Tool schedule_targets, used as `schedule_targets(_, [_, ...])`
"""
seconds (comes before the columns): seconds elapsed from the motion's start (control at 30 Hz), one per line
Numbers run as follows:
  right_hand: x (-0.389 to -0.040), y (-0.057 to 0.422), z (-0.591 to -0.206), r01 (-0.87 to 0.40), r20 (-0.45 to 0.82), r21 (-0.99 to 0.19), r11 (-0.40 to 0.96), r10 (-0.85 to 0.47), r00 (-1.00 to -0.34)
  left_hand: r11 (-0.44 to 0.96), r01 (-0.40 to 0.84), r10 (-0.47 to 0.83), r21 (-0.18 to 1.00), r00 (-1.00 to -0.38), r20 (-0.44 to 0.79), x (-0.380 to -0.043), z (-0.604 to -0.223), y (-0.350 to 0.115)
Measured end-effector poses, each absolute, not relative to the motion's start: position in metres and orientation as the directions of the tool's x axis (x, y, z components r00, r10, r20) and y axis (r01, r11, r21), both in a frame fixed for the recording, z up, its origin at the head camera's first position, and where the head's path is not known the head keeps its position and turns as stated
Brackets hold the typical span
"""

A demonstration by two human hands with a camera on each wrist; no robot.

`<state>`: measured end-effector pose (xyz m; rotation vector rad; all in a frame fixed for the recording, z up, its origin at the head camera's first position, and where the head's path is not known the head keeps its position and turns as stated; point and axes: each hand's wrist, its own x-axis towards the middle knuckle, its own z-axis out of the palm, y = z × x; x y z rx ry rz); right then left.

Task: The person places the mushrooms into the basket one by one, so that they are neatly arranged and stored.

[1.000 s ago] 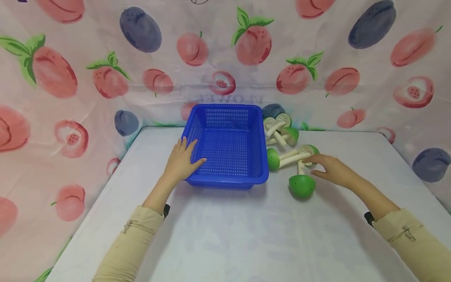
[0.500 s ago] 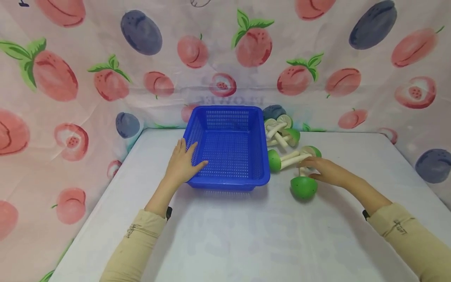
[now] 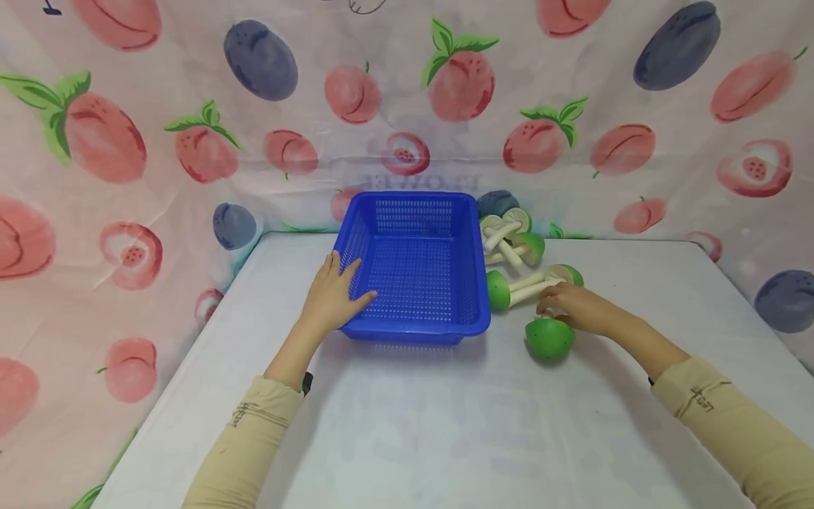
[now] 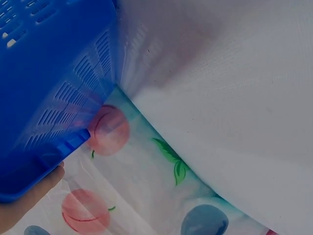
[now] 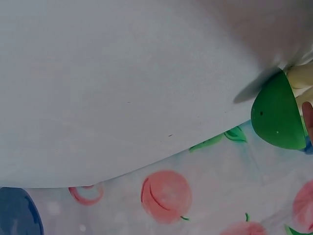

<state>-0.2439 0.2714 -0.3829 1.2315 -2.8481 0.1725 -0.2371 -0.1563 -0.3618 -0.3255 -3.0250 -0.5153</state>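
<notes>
The left hand (image 3: 335, 300) spreads its fingers on the left edge of the basket (image 3: 413, 328). Right of that, the right hand (image 3: 584, 308) curls its fingers round the near mushroom (image 3: 550, 340), which could slip if held loosely.

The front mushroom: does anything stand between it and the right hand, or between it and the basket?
Nothing visible separates the right hand from the front mushroom, which it grips. Toward the basket, only its raised rim is in the way; another mushroom lies close to that path.

Possibly a studio: fruit-print backdrop (image 3: 407, 92)
</notes>
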Motion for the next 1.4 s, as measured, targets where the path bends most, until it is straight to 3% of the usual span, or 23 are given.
schedule_targets(0.67, [-0.235,0.270,-0.382,-0.738,0.155,-0.151,0.658,-0.721,-0.675,0.924,0.205,0.188,0.321,-0.979,0.084,-0.236,-0.359,-0.159])
schedule_targets(1.4, [-0.231,0.262,-0.367,-0.702,0.419,-0.319,0.636,-0.570,-0.707,0.929,0.205,0.198,0.310,-0.979,0.054,-0.238,-0.358,-0.156])
